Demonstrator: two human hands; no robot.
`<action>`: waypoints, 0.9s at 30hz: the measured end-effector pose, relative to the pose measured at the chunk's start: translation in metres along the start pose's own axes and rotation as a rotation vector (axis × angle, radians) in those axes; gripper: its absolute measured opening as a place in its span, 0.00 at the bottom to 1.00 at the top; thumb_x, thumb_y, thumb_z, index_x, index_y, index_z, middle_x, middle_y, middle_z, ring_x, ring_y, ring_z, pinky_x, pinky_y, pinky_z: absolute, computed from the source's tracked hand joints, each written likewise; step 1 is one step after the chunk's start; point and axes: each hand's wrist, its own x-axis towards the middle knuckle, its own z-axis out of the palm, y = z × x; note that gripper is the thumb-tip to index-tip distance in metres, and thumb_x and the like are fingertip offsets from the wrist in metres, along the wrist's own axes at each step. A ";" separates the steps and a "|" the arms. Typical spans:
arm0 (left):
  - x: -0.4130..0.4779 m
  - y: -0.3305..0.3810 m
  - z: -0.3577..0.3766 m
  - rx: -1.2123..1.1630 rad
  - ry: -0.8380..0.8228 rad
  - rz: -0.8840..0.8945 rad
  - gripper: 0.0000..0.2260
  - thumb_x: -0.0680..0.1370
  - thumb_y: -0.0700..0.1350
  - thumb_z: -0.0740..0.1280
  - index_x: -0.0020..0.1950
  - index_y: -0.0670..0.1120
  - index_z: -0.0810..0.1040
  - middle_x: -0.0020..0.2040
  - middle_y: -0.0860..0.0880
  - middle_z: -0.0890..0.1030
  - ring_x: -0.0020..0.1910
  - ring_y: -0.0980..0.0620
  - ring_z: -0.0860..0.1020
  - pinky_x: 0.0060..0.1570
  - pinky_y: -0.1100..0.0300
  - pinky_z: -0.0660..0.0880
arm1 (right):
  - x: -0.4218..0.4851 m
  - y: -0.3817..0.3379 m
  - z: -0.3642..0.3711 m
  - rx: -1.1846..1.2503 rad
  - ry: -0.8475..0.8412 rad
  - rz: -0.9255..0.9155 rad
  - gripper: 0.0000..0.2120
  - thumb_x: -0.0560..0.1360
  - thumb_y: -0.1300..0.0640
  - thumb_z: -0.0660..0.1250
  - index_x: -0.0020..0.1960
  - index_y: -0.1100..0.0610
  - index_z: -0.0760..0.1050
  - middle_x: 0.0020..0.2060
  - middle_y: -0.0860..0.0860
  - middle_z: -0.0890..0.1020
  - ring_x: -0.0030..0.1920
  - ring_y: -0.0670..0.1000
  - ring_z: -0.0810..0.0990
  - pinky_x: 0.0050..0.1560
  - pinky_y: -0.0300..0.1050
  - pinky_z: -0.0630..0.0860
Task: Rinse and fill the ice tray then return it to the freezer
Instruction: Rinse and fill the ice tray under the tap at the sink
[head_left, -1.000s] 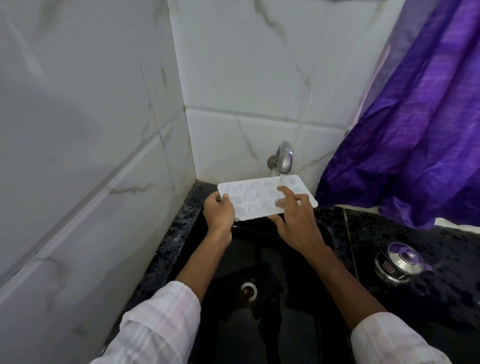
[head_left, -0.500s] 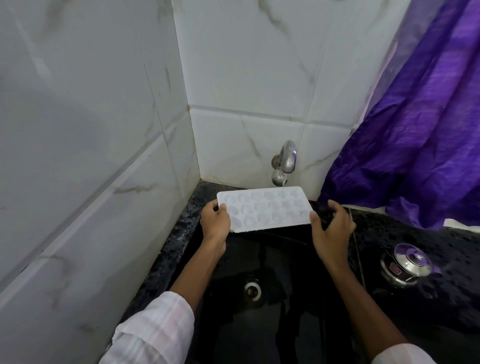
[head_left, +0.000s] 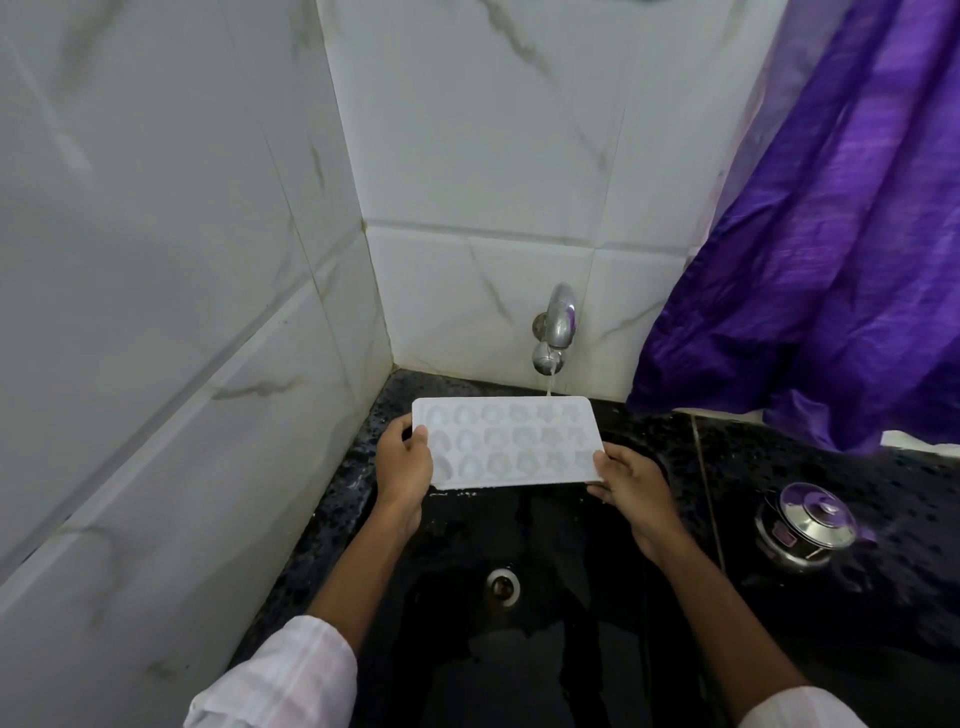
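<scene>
Scene: a head-height view looking down into a corner sink, with both arms reaching forward.
Tray: a white ice tray (head_left: 506, 444) is held roughly level over the far part of the sink, just below the tap. Its long sides run left to right, and three rows of small shaped hollows face up. I cannot tell whether they hold water.
Left hand: the left hand (head_left: 402, 470) grasps the tray's left short end, thumb on top of the rim and fingers wrapped underneath.
Right hand: the right hand (head_left: 631, 486) grasps the tray's near right corner, thumb on the edge and fingers curled beneath.
Tap: a chrome tap (head_left: 556, 325) sticks out of the back wall, above the tray's far right corner.
Water: a thin stream (head_left: 549, 384) falls from the spout and meets the tray's far edge near that corner.
Sink: a glossy black sink (head_left: 571, 649) with a round metal drain (head_left: 503, 584) in its floor, nearer than the tray.
Counter: a black speckled counter (head_left: 779, 457) surrounds the sink and runs off to the right.
Pot: a small steel pot (head_left: 805, 525) with a knobbed lid stands on the counter, well apart from the tray.
Curtain: a shiny purple curtain (head_left: 841, 234) hangs at the upper right, reaching down to the counter.
Walls: white marbled tiles (head_left: 156, 260) on the left and at the back meet in a corner.
Sleeves: pale sleeves (head_left: 280, 675) cover both forearms at the bottom edge.
</scene>
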 end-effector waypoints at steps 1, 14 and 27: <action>-0.001 -0.003 -0.002 -0.007 -0.001 -0.006 0.08 0.84 0.41 0.58 0.56 0.47 0.77 0.50 0.50 0.80 0.47 0.52 0.79 0.45 0.56 0.77 | 0.000 0.001 0.001 -0.005 -0.001 -0.001 0.10 0.82 0.59 0.62 0.61 0.54 0.77 0.51 0.48 0.84 0.51 0.47 0.83 0.50 0.40 0.81; -0.006 -0.023 -0.010 -0.042 0.037 -0.070 0.09 0.84 0.42 0.59 0.59 0.45 0.78 0.56 0.45 0.82 0.52 0.46 0.80 0.49 0.51 0.78 | -0.001 0.005 0.001 -0.048 -0.053 -0.032 0.07 0.81 0.59 0.63 0.57 0.50 0.76 0.47 0.45 0.83 0.50 0.45 0.83 0.49 0.38 0.79; -0.007 -0.034 -0.013 -0.086 0.112 -0.098 0.11 0.84 0.41 0.60 0.64 0.42 0.78 0.57 0.44 0.81 0.50 0.47 0.80 0.42 0.57 0.75 | 0.018 0.000 0.002 -0.146 -0.132 -0.079 0.11 0.81 0.60 0.63 0.61 0.56 0.78 0.51 0.48 0.85 0.52 0.45 0.83 0.46 0.37 0.80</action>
